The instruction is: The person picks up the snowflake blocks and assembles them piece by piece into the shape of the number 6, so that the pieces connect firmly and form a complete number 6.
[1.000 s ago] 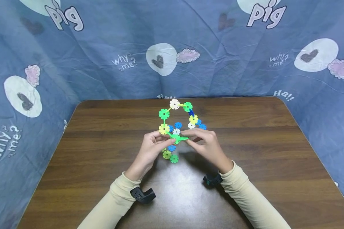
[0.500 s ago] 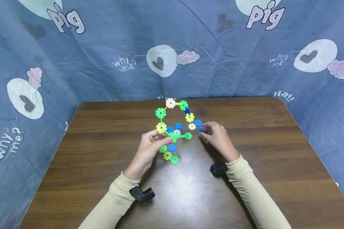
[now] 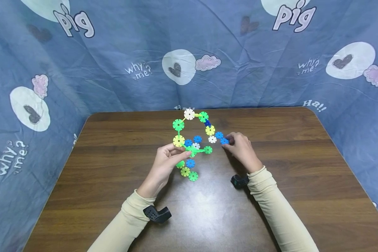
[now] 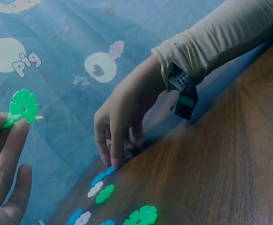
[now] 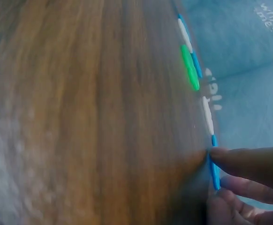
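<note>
My left hand pinches a green snowflake disc at the lower end of a raised, curved chain. Yellow, green, white and dark blue notched discs make up the chain. In the left wrist view, thumb and fingers hold the green piece away from the table. My right hand is low over the table, thumb and fingertips pinching a blue snowflake disc. The right wrist view shows this blue disc edge-on between them. Another blue disc lies beside it.
Loose discs lie on the wooden table: a white one, a green one, blue ones, and a small group near my left hand, including a yellow one. A printed blue cloth hangs behind the table.
My right hand has left the chain and moved right and away to the blue disc on the table. The left hand keeps its hold on the chain, nearly in place.
</note>
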Demonstrator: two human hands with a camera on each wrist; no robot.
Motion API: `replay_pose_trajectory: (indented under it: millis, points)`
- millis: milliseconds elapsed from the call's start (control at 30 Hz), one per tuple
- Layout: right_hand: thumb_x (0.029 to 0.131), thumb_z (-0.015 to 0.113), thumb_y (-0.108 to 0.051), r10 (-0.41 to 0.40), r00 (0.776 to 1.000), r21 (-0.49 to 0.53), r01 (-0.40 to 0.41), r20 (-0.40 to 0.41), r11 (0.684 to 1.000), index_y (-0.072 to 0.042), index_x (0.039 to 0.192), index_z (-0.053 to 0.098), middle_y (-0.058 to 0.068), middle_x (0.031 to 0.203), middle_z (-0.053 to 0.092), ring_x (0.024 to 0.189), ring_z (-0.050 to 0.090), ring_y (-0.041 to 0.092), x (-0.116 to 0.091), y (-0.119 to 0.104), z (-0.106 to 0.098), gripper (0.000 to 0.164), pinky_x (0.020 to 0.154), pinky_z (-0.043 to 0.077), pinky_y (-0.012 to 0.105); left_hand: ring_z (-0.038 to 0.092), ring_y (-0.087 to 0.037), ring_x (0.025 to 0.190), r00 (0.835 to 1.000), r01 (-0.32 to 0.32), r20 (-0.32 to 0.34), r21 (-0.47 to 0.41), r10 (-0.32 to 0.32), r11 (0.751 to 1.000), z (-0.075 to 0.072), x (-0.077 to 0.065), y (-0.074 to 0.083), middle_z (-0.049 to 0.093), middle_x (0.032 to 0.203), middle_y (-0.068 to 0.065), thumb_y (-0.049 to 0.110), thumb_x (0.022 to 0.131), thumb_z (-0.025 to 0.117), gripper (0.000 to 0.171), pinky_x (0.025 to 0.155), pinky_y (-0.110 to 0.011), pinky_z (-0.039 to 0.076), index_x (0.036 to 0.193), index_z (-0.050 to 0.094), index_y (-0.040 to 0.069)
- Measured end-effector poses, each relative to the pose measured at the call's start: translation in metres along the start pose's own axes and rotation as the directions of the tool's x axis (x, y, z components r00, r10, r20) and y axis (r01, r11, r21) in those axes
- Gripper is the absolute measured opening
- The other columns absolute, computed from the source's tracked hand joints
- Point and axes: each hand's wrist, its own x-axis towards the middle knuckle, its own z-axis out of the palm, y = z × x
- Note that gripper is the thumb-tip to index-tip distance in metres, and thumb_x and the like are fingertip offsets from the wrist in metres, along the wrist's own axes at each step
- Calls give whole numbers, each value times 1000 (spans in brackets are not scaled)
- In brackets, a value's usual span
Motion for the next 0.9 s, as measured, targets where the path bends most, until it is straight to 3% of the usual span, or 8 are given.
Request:
replay_pose_trajectory:
  millis: [200, 400, 633, 767, 900]
  points:
    - [89, 82, -19, 22, 1000, 51, -23, 7, 998, -1, 106, 73, 17, 104, 73, 96, 68, 31, 0, 3, -1, 26, 89, 52, 47, 74, -8, 80, 1000, 4, -3, 8, -4, 1000, 0, 0, 1, 75, 79, 10, 5, 89, 77, 10, 85, -32, 54, 91, 70, 12]
    - [89, 80, -12, -44, 999, 110, 46, -21, 993, -4, 99, 72, 10, 90, 76, 82, 72, 22, -3, 6, 1, 15, 77, 57, 36, 73, -6, 78, 1000, 3, -3, 6, -3, 1000, 0, -1, 1, 75, 79, 10, 5, 89, 77, 10, 83, -30, 54, 91, 70, 12]
    - [88, 83, -29, -70, 998, 47, 70, 2, 996, -4, 109, 74, 10, 95, 70, 87, 69, 24, 2, 4, 5, 33, 81, 53, 41, 72, -7, 80, 1000, -3, 7, 12, 3, 1000, 0, 0, 0, 75, 79, 10, 6, 89, 77, 8, 84, -31, 54, 92, 70, 9]
    - [87, 82, -29, -75, 997, 12, 75, 28, 997, -4, 107, 75, 13, 98, 71, 91, 67, 28, 6, 0, 8, 33, 84, 51, 46, 73, -7, 79, 1000, 1, 2, 2, -1, 1000, -1, 0, -2, 75, 79, 9, 5, 90, 76, 9, 85, -31, 54, 91, 70, 10]
    - [85, 84, -23, -46, 998, 45, 44, 35, 998, -3, 103, 74, 14, 97, 71, 87, 66, 26, 6, -1, 7, 28, 80, 52, 40, 74, -8, 79, 1000, -7, 2, -2, 7, 1000, 0, 1, -1, 76, 80, 9, 5, 90, 76, 9, 85, -31, 54, 91, 70, 11]
